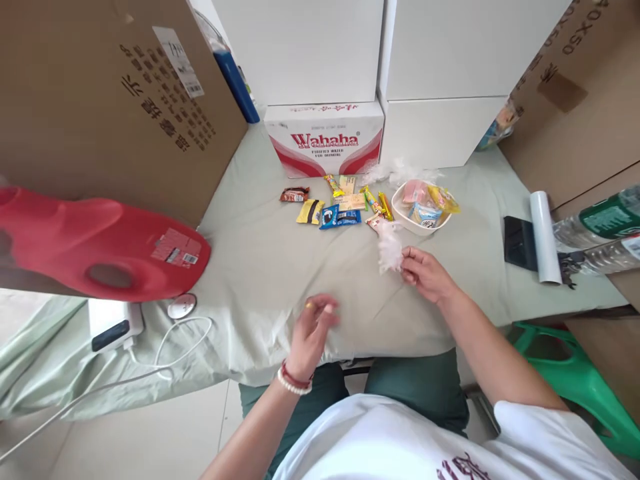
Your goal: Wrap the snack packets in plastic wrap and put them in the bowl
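Fingers (411, 257) of the right hand (429, 278) pinch crumpled, translucent whitish plastic film (389, 248) just beside a white plastic bowl (421, 229); the left hand (311, 331) hovers empty, loosely curled. Handling the film seems the current step; the next move likely calls for a light pinch.

I see whitish plastic (390, 247), white bowl (421, 231).
Dark-banded yellow packet (305, 211), blue packet (329, 217), pale green cloth (245, 260), red-and-white carton (325, 140).

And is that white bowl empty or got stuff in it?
Not empty: the white bowl holds a pink packet, a blue-and-white packet and a yellow packet that pokes out over the side.
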Available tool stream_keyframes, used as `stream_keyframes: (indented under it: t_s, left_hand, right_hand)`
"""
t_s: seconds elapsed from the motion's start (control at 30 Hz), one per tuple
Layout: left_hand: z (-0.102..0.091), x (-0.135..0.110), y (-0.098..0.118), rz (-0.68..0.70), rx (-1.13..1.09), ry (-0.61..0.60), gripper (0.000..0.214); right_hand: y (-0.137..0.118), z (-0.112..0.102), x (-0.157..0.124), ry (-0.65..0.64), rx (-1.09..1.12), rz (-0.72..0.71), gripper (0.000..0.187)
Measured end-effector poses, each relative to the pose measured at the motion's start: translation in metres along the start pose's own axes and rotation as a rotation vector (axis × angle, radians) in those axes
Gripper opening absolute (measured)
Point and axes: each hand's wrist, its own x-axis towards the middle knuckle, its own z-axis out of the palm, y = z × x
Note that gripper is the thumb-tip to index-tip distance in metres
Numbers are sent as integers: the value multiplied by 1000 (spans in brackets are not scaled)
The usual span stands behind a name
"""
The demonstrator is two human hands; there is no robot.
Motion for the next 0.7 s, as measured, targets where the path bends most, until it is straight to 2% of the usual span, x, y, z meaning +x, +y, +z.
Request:
stream_keyframes:
  t_s: [0.07, 0.1, 0.17, 0.27, 0.33, 0.4, 0.47, 0.57, 0.6, 0.7]
  left_hand:
    - [23, 13, 10, -191, -231, -92, 56]
    - [34, 19, 13, -248, -273, -123, 63]
    - [53, 27, 17, -238, -228, -142, 81]
    - [71, 27, 18, -18, 13, -89, 101]
    - [77, 19, 16, 166, 177, -33, 109]
    - [80, 11, 13, 281, 266, 33, 113]
    - [80, 8, 8, 236, 218, 92, 99]
    - [74, 16, 2, -17, -65, 200, 47]
    - [69, 20, 2, -83, -184, 233, 36]
    - [51, 33, 7, -141, -489, 235, 34]
  right_hand:
    - [22, 12, -17, 12, -17, -5, 27]
    - [32, 17, -24, 18, -26, -13, 25]
    - [48, 25, -37, 26, -50, -39, 23]
    - [62, 28, -50, 70, -172, -106, 24]
    - [65, 28, -54, 157, -352, -144, 21]
    - [65, 32, -56, 253, -571, -184, 16]
    - [64, 42, -57, 306, -739, -254, 14]
    - [65, 59, -60, 271, -824, -346, 13]
    - [66, 62, -62, 228, -815, -356, 14]
    - [67, 61, -65, 73, -711, -371, 15]
